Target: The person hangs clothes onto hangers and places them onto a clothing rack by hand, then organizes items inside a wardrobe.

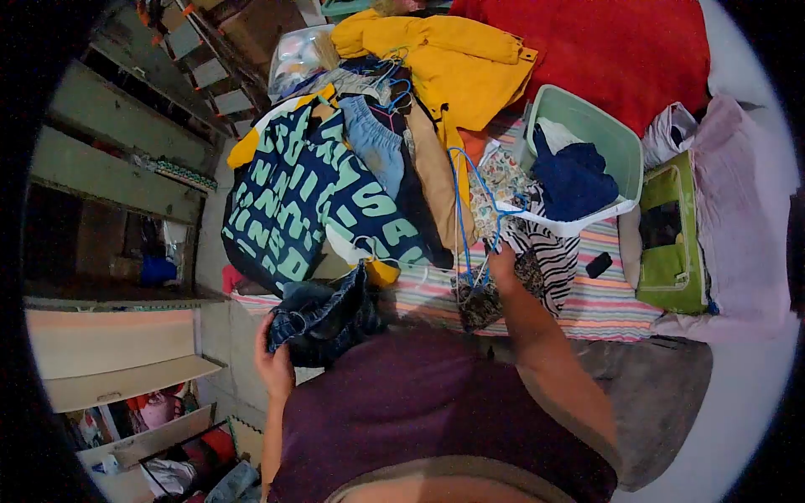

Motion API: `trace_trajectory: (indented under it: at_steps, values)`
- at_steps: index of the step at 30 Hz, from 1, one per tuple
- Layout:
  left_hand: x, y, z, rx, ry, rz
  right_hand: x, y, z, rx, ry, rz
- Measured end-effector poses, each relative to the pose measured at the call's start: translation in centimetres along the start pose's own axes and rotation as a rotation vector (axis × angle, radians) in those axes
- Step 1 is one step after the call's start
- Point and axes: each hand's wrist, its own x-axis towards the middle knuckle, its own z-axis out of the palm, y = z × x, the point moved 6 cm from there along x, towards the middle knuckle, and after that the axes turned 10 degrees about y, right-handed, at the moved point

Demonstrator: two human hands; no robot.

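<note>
Head: left hand (274, 359) on one denim garment (323, 323)

Head view: we look from the wearer's head, forward and steeply down, through a wide round lens with dark corners.
Purple top (419, 402): nearest to us, seen from above at the bottom centre.
Hands: we see the left hand (275, 356) and right hand (501, 261) beyond the torso, at middle range.
Striped bedding (612, 308): it crosses our middle, facing up toward us.
Red cloth (620, 50): farther off, at upper right.
Shelves (126, 331): we catch them along the left side, bent by the lens.
</note>
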Motion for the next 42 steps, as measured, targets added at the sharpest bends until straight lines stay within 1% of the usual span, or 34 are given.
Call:
trace_trajectory:
  at_steps: [2,4,6,9,10,12,14,15,17,18,19,20,22,23,26,27,29,31,34,35,36,38,40,42]
  values:
    - [0.1,-0.1,0.3,0.015,-0.009,0.006,2.3,7.3,6.8,-0.095,-0.468,0.256]
    - [0.0,-0.1,0.3,0.085,0.001,0.015,2.5,8.5,8.5,-0.015,-0.547,0.408]
    - [0.0,-0.4,0.0,0.098,0.026,0.026,0.2,5.2,6.5,0.232,-0.232,0.466]
    - [-0.3,-0.4,0.1,0.044,0.017,-0.024,-0.5,1.7,3.6,0.345,-0.101,0.366]
    - [-0.3,-0.3,0.2,0.015,0.015,-0.048,-0.4,2.0,4.4,0.340,-0.137,0.483]
    - [-0.2,-0.3,0.1,0.033,0.026,-0.037,-0.5,1.1,4.6,0.641,-0.203,0.571]
    - [-0.1,0.0,-0.2,0.103,0.015,-0.001,1.0,5.2,10.4,0.748,-0.309,0.641]
    - [-0.2,0.0,-0.6,0.134,0.020,0.017,1.3,5.5,11.3,0.830,-0.342,0.669]
    - [-0.4,-0.4,-1.2,0.192,0.026,0.049,1.9,3.7,10.1,1.021,-0.382,0.722]
    - [-0.7,-0.5,-1.4,0.181,0.032,0.034,2.1,1.5,8.0,1.131,-0.389,0.744]
    - [-0.7,-0.5,-1.4,0.168,0.037,0.020,2.1,-0.7,5.1,1.002,-0.119,0.841]
    - [-0.8,-0.5,-1.5,0.155,0.042,0.006,2.4,-1.6,4.2,1.014,-0.160,0.829]
    - [-1.0,0.5,-1.2,0.230,0.051,-0.017,3.0,-2.9,3.3,1.041,-0.241,0.803]
    - [-1.1,0.7,-1.2,0.267,0.059,-0.030,3.0,-3.6,3.2,1.104,-0.262,0.913]
    - [-1.8,-1.3,-2.2,-0.040,0.101,-0.091,3.5,-5.5,1.7,1.083,-0.340,0.867]
    - [-2.0,-1.1,-2.6,0.034,0.093,-0.059,3.6,-4.6,3.3,1.417,-0.420,0.887]
    - [-1.9,-0.3,-3.1,0.189,0.076,0.004,3.6,-5.3,1.7,1.402,-0.437,0.740]
    - [-2.3,-0.2,-4.1,0.211,0.101,0.018,1.6,-8.3,-3.1,1.278,-0.487,0.672]
    - [-3.0,-2.1,-5.9,0.176,0.154,0.002,0.4,-5.6,-3.7,1.004,-0.426,0.597]
    - [-3.4,-2.4,-6.4,0.147,0.178,-0.015,1.1,-4.5,-3.4,0.840,-0.389,0.304]
    - [-3.7,-2.6,-6.7,0.120,0.198,-0.031,0.8,-5.1,-4.4,0.713,-0.365,0.136]
    - [-3.8,-1.0,-6.6,0.198,0.206,-0.052,-0.6,-8.2,-6.8,0.499,-0.332,-0.180]
    - [-3.7,-0.4,-6.8,0.228,0.221,-0.047,-1.9,-10.9,-8.5,0.413,-0.318,-0.345]
    - [-3.8,-0.6,-7.5,0.218,0.245,-0.028,-3.2,-12.1,-9.5,0.374,-0.337,-0.364]
